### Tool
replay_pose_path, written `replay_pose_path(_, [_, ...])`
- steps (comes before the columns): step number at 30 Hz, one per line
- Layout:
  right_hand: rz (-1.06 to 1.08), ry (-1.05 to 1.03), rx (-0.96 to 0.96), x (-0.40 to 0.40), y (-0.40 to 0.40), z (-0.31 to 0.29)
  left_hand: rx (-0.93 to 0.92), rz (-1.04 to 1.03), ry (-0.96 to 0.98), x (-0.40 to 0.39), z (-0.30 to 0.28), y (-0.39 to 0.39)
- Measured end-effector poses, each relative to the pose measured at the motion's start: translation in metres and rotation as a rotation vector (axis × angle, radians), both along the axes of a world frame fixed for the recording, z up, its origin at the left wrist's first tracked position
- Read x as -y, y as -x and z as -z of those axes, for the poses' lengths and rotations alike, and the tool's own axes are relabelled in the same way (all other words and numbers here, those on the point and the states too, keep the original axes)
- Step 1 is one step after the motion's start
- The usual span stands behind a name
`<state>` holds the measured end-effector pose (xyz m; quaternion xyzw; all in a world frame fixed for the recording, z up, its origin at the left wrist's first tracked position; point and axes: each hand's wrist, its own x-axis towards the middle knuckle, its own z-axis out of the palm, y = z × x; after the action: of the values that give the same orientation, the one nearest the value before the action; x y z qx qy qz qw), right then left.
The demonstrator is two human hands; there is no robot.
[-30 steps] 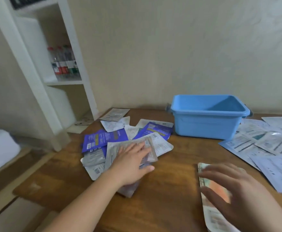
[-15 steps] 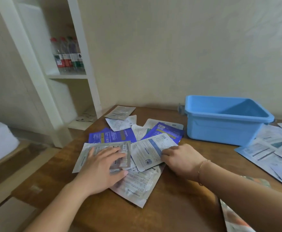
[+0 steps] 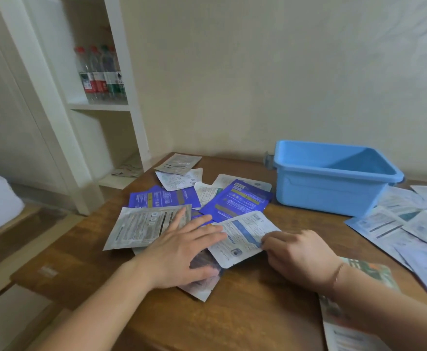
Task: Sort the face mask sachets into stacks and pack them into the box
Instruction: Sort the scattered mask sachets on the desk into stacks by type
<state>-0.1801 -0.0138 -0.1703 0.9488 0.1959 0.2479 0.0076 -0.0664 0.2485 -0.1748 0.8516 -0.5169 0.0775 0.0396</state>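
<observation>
left hand (image 3: pixel 182 252): flat, fingers straight, pressing the sachet heap | right hand (image 3: pixel 296 252): fingers curled, pinching the near edge of a white sachet (image 3: pixel 242 236) between both hands | blue box (image 3: pixel 334 178): beyond right hand, looks empty | handling: sachets likely light, thin, floppy, slick; best pinched at a sealed edge

Bare table (image 3: pixel 253 305) — box (image 3: pixel 334 188) beyond

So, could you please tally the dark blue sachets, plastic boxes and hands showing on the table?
Dark blue sachets: 2 plainly showing
Blue box: 1
Hands: 2, left hand and right hand pinching the white sachet
Total: 5
</observation>
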Motion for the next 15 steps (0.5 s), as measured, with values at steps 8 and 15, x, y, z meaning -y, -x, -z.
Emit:
replay_pose_path(8, [-0.005, -0.551, 0.143, 0.001, 0.03, -0.013, -0.389, 0.001, 0.969, 0.026, -0.014, 0.014])
replay_pose_path(15, [0.105, -1.549, -0.265, 0.004, 0.032, -0.037, -1.385, -0.137, 1.048, 0.066, -0.025, 0.048])
